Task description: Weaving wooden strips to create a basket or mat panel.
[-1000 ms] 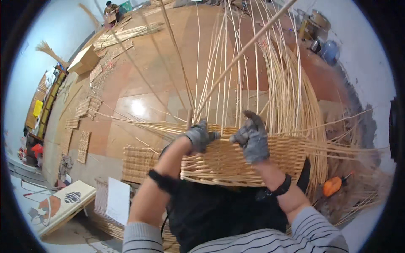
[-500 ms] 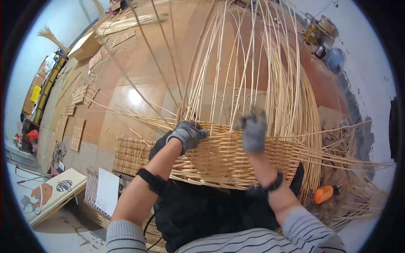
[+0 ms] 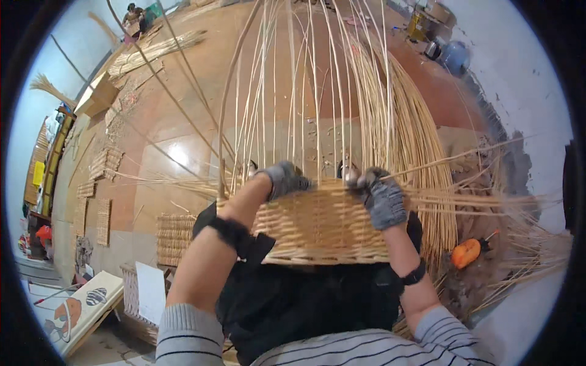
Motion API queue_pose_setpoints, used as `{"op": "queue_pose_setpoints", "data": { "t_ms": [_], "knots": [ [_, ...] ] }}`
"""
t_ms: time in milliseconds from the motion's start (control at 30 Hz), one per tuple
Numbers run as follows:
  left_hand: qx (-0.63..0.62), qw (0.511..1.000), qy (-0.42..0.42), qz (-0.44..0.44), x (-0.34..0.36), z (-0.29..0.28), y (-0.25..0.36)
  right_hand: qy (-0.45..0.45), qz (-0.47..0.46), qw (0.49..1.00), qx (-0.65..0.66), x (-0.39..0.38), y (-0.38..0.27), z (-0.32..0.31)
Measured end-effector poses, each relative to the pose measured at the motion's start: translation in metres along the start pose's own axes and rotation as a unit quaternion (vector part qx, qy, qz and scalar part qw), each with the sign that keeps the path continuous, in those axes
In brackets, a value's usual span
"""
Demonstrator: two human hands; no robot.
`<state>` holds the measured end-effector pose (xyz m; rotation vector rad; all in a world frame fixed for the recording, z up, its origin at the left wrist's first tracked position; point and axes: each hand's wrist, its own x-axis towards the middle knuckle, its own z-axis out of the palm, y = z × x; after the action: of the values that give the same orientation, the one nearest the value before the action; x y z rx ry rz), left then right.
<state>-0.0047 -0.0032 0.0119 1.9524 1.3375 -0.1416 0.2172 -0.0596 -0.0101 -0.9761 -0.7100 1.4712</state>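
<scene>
A woven wicker panel [image 3: 323,222] lies across my lap on dark cloth [image 3: 311,293], with long pale rods [image 3: 317,104] rising beyond its top edge. My left hand [image 3: 284,180], in a grey knit glove, is closed on the top edge at the left, its fingers slightly blurred. My right hand [image 3: 381,198], gloved alike, has its fingers curled on the top edge at the right, among the rods. Exactly which strands each hand grips is hidden.
A rod bundle [image 3: 415,140] lies right, near an orange tool [image 3: 465,252]. Woven pieces [image 3: 102,219] and a carton [image 3: 93,97] lie left. A painted board [image 3: 88,308] is lower left. A person [image 3: 133,19] sits at the far back. Walls [image 3: 513,122] border the floor.
The panel has shifted slightly leftward in view. My left hand has moved up along its top edge, and my right hand has moved rightward. The upright rods have swung.
</scene>
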Motion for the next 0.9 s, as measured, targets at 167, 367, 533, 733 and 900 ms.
{"op": "queue_pose_setpoints", "data": {
  "t_ms": [167, 367, 533, 733, 900],
  "knots": [
    [-0.049, 0.983, 0.164, -0.069, -0.008, 0.033, 0.017, -0.242, -0.552, 0.608, -0.517, 0.107, -0.034, 0.055],
    [0.082, 0.989, 0.082, -0.088, -0.006, 0.027, -0.018, -0.047, -0.166, 0.900, -0.401, 0.090, -0.010, 0.084],
    [-0.174, 0.965, 0.165, -0.108, -0.029, 0.034, 0.008, -0.001, -0.136, 0.988, 0.070, -0.018, -0.027, 0.039],
    [-0.059, 0.959, 0.251, -0.116, -0.008, 0.043, 0.005, -0.019, -0.204, 0.969, -0.137, -0.037, -0.047, 0.024],
    [0.177, 0.945, 0.268, -0.055, -0.018, 0.045, -0.033, 0.006, 0.049, 0.997, -0.065, -0.090, -0.124, -0.151]
  ]
}}
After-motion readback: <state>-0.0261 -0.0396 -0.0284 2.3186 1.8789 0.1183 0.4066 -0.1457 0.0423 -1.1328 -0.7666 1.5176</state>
